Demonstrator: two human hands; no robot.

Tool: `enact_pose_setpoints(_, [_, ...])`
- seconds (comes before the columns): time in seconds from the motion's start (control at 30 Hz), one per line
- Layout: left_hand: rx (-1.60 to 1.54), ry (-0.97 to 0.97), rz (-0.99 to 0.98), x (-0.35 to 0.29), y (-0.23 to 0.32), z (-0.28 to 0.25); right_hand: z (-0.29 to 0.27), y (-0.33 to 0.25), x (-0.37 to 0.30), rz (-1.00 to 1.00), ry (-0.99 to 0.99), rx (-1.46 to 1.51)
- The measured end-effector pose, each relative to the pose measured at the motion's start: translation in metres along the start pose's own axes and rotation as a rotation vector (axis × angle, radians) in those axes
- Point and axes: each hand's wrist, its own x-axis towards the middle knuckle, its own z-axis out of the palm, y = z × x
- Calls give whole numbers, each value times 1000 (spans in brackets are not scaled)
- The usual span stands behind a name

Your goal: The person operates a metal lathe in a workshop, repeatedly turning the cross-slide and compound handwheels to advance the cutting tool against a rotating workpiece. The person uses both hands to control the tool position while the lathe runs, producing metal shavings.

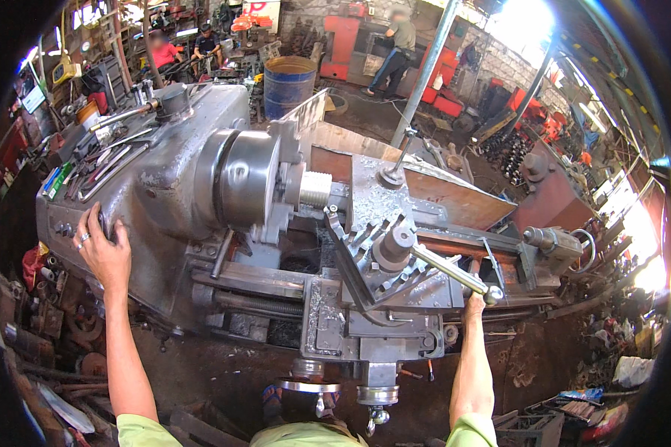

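My left hand [106,249], a ring on one finger, lies with fingers apart on the front of the grey lathe headstock [164,179]. My right hand [473,296] is beside the tool post lever [449,270], near its ball end. The lever hides most of its fingers, so I cannot tell what they grip. The steel chuck [250,179] has blurred jaws and bears a pale, ridged cylindrical workpiece [316,189]. Right of it stands the tool post [395,247] on the carriage, which is strewn with metal chips.
Wrenches [115,167] lie on the headstock. Handwheels [309,386] stick out toward me below the carriage, above my feet. The tailstock [552,240] is at the right. A blue drum [288,86] stands behind the lathe. Several people are in the background; scrap metal lies at both sides.
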Motion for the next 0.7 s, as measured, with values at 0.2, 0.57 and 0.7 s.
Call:
enact_pose_setpoints(0.2, [-6,4,10,0,1,-1,1,2,22,18,18,-312])
enact_pose_setpoints(0.57, [-26,-25,-25,0,5,-5,-2,-81,-15,379,-247,-194])
enact_pose_setpoints(0.7, [-9,12,10,0,4,-4,-7,-60,-27,329,-177,-125])
